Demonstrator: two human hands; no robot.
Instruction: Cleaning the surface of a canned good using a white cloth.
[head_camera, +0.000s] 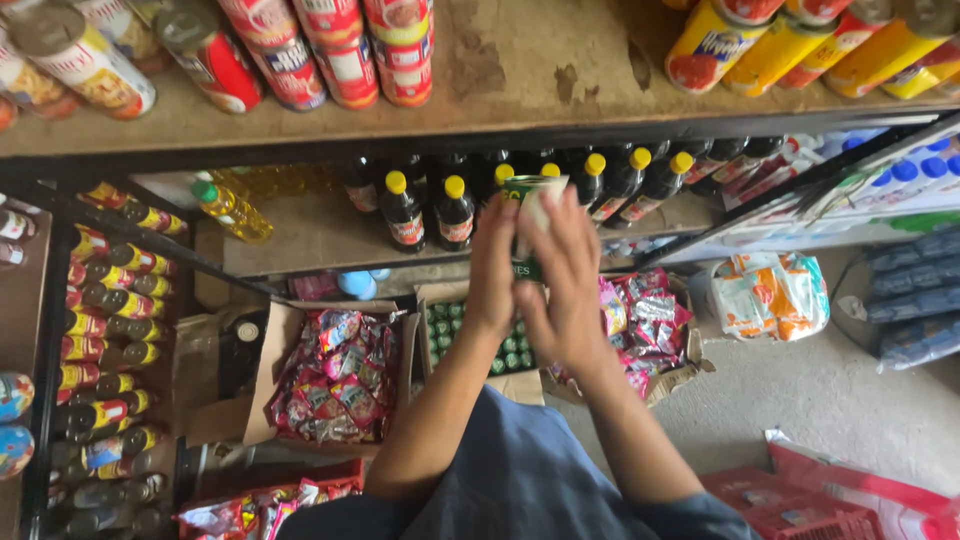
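Note:
Both my hands are raised in front of the shelves with a green tin can (527, 205) between them. My left hand (492, 265) presses against the can's left side. My right hand (562, 280) wraps the front and right side, hiding most of the can; only its top and a strip of green label show. Behind the can stands a row of dark bottles with yellow caps (452, 212) on the middle shelf. Below my hands is an open carton of green-topped cans (455, 325).
The top wooden shelf (520, 80) carries red tins (345, 50) on the left and yellow-labelled tins (790, 45) on the right. Cardboard boxes of red snack packets (335, 375) sit on the floor. Oil bottles (232, 208) and small bottles (105, 330) fill the left racks. Wrapped packs (768, 295) lie right.

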